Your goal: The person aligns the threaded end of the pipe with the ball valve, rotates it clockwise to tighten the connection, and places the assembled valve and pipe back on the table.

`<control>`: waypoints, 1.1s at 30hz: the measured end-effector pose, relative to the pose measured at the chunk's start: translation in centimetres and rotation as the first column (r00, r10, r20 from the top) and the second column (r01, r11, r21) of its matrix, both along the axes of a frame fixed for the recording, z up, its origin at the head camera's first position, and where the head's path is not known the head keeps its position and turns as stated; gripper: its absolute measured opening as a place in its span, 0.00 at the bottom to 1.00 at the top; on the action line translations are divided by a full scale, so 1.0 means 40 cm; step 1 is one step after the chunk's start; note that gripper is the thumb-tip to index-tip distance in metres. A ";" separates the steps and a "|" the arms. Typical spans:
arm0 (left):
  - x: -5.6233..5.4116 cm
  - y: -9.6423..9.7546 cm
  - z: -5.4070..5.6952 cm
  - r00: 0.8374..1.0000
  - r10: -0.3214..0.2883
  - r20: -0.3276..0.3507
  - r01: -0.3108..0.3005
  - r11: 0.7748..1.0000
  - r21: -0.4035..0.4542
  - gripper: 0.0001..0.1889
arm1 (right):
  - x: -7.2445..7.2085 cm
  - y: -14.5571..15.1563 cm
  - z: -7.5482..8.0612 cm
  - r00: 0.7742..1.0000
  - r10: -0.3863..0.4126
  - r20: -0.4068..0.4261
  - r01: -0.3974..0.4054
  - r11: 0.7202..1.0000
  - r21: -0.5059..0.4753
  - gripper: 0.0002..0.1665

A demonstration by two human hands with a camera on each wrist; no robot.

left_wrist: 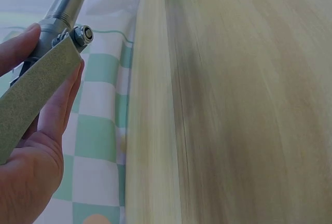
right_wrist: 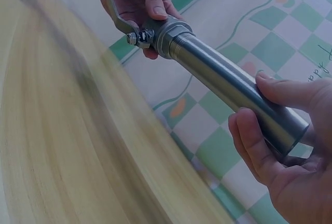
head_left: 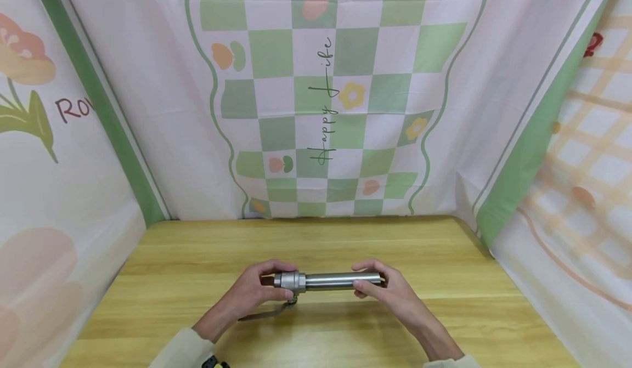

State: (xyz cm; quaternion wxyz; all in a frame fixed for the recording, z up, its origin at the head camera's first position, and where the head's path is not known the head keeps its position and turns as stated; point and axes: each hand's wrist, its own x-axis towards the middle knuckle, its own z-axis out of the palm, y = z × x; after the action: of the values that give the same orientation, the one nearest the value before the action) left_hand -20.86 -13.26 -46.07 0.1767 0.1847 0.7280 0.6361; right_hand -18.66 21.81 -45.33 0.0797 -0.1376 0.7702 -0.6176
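My left hand (head_left: 252,291) grips a silver ball valve (head_left: 290,281) by its body, thumb on the near side and fingers on the far side. The valve's flat lever handle (left_wrist: 44,81) slants back toward my left wrist. A smooth metal pipe (head_left: 331,281) extends rightward from the valve, its threaded end (right_wrist: 181,45) entering the valve's hex collar. My right hand (head_left: 392,291) holds the pipe near its free end, with the thumb on one side and fingers curled around the other. Valve and pipe lie in one line, held level over the table.
The wooden table (head_left: 316,242) spreads beneath both hands. A checkered cloth (head_left: 316,94) hangs behind its back edge, and printed fabric walls (head_left: 44,192) stand at the left and right sides. A dark wristband (head_left: 214,362) shows at my left sleeve.
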 end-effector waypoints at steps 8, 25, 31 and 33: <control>0.002 0.000 0.001 1.000 0.008 -0.003 -0.008 1.000 -0.005 0.28 | 0.000 -0.006 0.002 0.999 -0.035 0.007 0.035 0.999 0.004 0.21; -0.001 0.002 -0.005 1.000 0.016 0.021 -0.016 1.000 0.001 0.28 | 0.003 -0.012 0.005 0.998 -0.065 0.011 0.065 0.998 -0.004 0.22; -0.002 -0.001 -0.007 1.000 0.017 0.013 -0.017 1.000 0.001 0.28 | 0.002 -0.003 0.006 1.000 -0.016 0.003 0.016 1.000 0.023 0.26; -0.002 -0.002 -0.007 1.000 0.015 0.012 -0.015 1.000 0.003 0.28 | 0.002 -0.001 0.006 1.000 0.008 -0.005 -0.008 0.999 0.031 0.28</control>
State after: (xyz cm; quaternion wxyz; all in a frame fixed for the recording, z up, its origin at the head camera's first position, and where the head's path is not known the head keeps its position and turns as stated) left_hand -20.93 -13.32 -46.37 0.1760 0.1757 0.7274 0.6395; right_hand -18.59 21.76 -45.11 0.0824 -0.1411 0.7793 -0.6050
